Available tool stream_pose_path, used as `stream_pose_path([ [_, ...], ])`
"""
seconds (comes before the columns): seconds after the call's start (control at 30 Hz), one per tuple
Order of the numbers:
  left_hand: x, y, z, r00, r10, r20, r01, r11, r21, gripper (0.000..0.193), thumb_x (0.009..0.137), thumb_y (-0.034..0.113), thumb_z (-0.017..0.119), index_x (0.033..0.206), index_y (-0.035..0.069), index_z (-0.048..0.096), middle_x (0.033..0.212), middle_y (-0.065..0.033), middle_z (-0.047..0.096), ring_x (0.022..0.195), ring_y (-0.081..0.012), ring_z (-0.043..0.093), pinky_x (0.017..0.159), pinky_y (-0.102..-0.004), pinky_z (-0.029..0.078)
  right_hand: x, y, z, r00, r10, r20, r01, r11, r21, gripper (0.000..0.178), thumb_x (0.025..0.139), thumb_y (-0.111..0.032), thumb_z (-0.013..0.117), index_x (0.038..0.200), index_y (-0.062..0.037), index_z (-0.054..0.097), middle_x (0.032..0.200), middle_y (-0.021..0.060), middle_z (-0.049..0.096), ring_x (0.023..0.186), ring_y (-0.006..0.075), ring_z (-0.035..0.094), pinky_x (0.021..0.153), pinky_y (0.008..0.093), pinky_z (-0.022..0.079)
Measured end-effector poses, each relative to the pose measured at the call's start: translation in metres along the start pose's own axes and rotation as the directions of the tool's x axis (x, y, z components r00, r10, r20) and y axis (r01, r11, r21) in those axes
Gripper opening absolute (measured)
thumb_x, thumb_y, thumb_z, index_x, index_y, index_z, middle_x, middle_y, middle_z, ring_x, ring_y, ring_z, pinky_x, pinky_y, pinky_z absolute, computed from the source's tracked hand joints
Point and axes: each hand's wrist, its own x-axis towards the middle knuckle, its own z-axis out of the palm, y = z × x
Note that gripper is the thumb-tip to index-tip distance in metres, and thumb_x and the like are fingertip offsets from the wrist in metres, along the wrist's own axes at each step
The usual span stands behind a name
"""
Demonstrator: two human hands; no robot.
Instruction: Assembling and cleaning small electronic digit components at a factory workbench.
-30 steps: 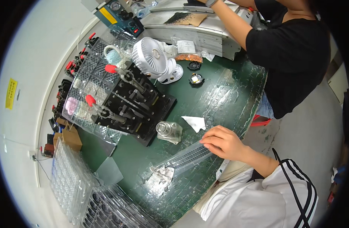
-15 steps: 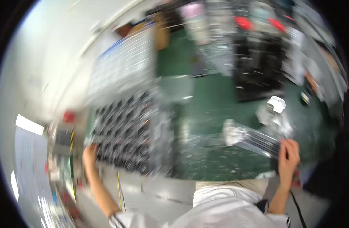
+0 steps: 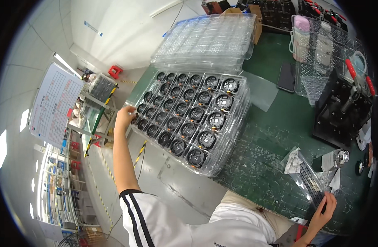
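A clear plastic tray (image 3: 242, 119) holds rows of round black parts (image 3: 181, 108) with small orange tabs. At the tray's left edge is my left hand (image 3: 125, 117), its fingers curled and closed over a round black part at the end of a row; the fingertips partly hide it. Far to the right, my right hand (image 3: 327, 209) pinches the near end of a perforated strip (image 3: 309, 181) in a clear sleeve on the green table. Crumpled white paper or tissue (image 3: 294, 162) lies at the strip's far end.
Empty clear trays (image 3: 205, 39) are stacked behind the filled one. A black fixture with a red-handled clamp (image 3: 348, 101) stands at right, near a small metal container (image 3: 335, 159). A phone (image 3: 286, 77) lies farther back. The green table (image 3: 255, 164) ends close to my body.
My view has swung left and steadied, so the table things appear farther right. My left hand remains at the tray's left edge and my right hand at the strip's near end.
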Motion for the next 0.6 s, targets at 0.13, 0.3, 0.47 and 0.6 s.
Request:
stream_pose_path([
  [0.13,0.001,0.012,-0.009,0.965,-0.26,-0.021,0.261,0.962,0.081,0.021,0.069,0.014,0.072,0.085,0.003,0.067,0.08,-0.0129,0.068,0.075,-0.0245,0.066,0.069,-0.0333,0.05,-0.002,0.001,0.001,0.999,0.035,0.018,-0.035,0.999,0.002,0.016,0.091,-0.001,0.051,0.103,0.004,0.06,0.106,0.014,0.056,0.1,0.0264,0.055,0.086,0.0349,0.043],
  [0.3,-0.009,0.013,-0.018,0.963,-0.13,0.238,0.129,0.991,0.018,0.017,0.066,0.01,0.074,0.079,0.001,0.065,0.073,-0.0122,0.066,0.072,-0.021,0.065,0.065,-0.0318,0.049,-0.001,0.002,0.002,0.998,0.038,0.057,-0.035,0.998,-0.05,0.018,0.093,-0.004,0.049,0.105,0.0038,0.06,0.108,0.0137,0.056,0.101,0.0251,0.055,0.086,0.0341,0.043],
  [0.47,-0.01,-0.001,-0.033,0.951,-0.079,0.299,0.032,0.987,0.156,0.016,0.067,-0.003,0.067,0.082,0.003,0.066,0.079,-0.0086,0.067,0.075,-0.0204,0.064,0.068,-0.0315,0.05,0.001,0.004,0.003,0.998,0.038,0.05,-0.037,0.999,-0.034,0.018,0.093,-0.005,0.049,0.104,0.0041,0.06,0.107,0.014,0.057,0.102,0.0254,0.055,0.088,0.0343,0.043],
  [0.6,-0.015,0.007,-0.039,0.951,-0.046,0.306,-0.051,0.953,0.299,0.015,0.071,0.001,0.065,0.086,0.003,0.066,0.081,-0.0113,0.067,0.077,-0.0241,0.065,0.07,-0.033,0.05,0.004,0.006,0.006,0.998,0.029,0.059,-0.026,0.999,-0.048,0.019,0.093,-0.006,0.048,0.105,0.0041,0.06,0.107,0.0145,0.058,0.102,0.0261,0.055,0.09,0.0344,0.042],
])
